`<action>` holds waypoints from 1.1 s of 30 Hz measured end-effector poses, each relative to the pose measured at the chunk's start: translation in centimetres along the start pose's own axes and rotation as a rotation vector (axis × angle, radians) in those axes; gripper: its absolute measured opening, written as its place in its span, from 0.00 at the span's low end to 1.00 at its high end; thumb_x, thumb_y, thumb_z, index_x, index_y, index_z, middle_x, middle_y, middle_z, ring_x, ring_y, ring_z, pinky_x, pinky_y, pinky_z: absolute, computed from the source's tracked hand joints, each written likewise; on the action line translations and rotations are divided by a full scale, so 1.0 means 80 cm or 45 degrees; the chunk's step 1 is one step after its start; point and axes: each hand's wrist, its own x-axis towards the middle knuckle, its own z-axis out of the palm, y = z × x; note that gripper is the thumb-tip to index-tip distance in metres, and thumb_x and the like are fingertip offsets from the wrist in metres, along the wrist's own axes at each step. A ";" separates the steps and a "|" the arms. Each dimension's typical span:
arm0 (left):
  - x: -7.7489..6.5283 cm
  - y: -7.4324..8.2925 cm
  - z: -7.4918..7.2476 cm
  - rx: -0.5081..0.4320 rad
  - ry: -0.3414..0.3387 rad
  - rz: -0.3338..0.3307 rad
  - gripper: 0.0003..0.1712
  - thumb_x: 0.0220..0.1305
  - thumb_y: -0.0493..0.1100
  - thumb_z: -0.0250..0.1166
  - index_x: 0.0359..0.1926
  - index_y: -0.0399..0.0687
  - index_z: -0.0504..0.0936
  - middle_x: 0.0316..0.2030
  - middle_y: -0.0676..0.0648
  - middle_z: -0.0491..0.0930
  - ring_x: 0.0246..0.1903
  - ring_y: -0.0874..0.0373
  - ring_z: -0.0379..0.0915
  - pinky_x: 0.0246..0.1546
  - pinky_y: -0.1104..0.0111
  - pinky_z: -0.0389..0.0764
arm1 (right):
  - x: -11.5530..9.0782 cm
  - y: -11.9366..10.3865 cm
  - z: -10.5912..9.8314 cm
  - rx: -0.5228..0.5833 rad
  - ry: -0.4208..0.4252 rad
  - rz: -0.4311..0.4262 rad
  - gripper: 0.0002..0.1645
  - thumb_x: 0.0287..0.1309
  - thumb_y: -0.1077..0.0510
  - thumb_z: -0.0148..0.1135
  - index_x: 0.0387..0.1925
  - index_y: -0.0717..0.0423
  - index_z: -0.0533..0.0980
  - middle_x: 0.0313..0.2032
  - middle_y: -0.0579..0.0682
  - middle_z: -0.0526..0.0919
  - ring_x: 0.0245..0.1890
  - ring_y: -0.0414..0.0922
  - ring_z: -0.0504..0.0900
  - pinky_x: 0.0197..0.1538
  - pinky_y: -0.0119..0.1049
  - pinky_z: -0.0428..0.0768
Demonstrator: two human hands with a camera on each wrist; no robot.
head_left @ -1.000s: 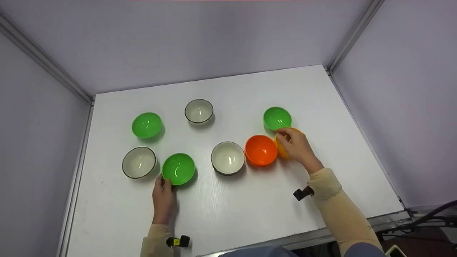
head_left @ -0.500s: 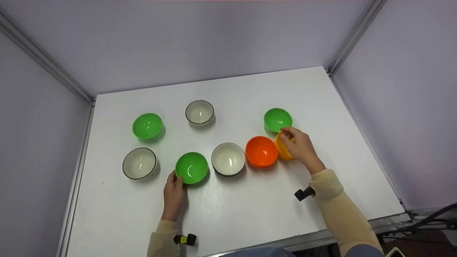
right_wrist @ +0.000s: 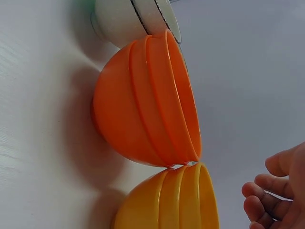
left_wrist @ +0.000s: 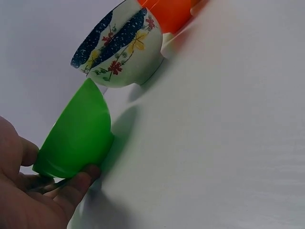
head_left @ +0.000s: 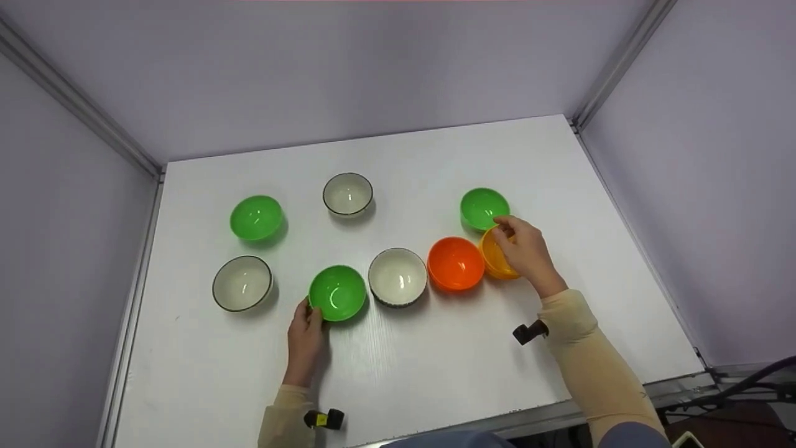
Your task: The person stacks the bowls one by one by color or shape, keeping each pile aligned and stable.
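My left hand (head_left: 305, 343) grips the near green bowl (head_left: 337, 292), thumb at its rim and fingers underneath, as the left wrist view shows. Just right of that bowl stand nested white bowls (head_left: 398, 277), patterned with flowers outside. A stack of orange bowls (head_left: 456, 264) comes after them, and a stack of yellow bowls (right_wrist: 167, 205) adjoins it on the right. Over the yellow stack is my right hand (head_left: 527, 254); in the right wrist view its loosely curled fingers (right_wrist: 274, 183) hold nothing and are apart from the rims.
Behind the yellow stack sits another green bowl (head_left: 484, 209). A white bowl (head_left: 347, 195) stands at the back middle. On the left are a green bowl (head_left: 256, 218) and a white bowl (head_left: 242, 284). Grey panels (head_left: 398, 68) border the white table (head_left: 404, 379).
My left hand has moved right with the green bowl, up close to the nested white bowls. My right hand has let go of the yellow stack and lifted slightly away.
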 end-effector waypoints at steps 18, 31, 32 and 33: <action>-0.008 -0.002 -0.001 0.037 0.023 0.068 0.27 0.70 0.45 0.47 0.65 0.36 0.58 0.59 0.35 0.65 0.57 0.45 0.63 0.57 0.55 0.64 | 0.005 -0.002 -0.002 0.015 -0.037 0.037 0.19 0.62 0.52 0.53 0.52 0.56 0.73 0.40 0.50 0.76 0.41 0.46 0.73 0.45 0.41 0.73; -0.024 0.011 -0.027 0.103 0.303 0.412 0.24 0.65 0.44 0.55 0.59 0.38 0.67 0.51 0.41 0.72 0.45 0.53 0.71 0.43 0.61 0.75 | 0.062 0.007 -0.045 -0.054 -0.020 0.176 0.21 0.63 0.49 0.51 0.53 0.55 0.71 0.41 0.52 0.76 0.40 0.48 0.72 0.43 0.42 0.73; -0.025 0.012 -0.028 0.116 0.318 0.453 0.24 0.65 0.43 0.56 0.59 0.37 0.67 0.51 0.40 0.72 0.45 0.52 0.71 0.43 0.60 0.75 | 0.068 0.010 -0.047 -0.070 -0.023 0.188 0.22 0.63 0.48 0.50 0.53 0.55 0.71 0.42 0.52 0.76 0.41 0.48 0.72 0.44 0.43 0.74; -0.026 0.014 -0.028 0.124 0.331 0.491 0.23 0.64 0.42 0.56 0.58 0.36 0.67 0.51 0.40 0.72 0.46 0.52 0.71 0.43 0.59 0.75 | 0.073 0.013 -0.048 -0.082 -0.029 0.197 0.22 0.63 0.48 0.50 0.54 0.55 0.71 0.43 0.53 0.76 0.42 0.49 0.72 0.45 0.44 0.74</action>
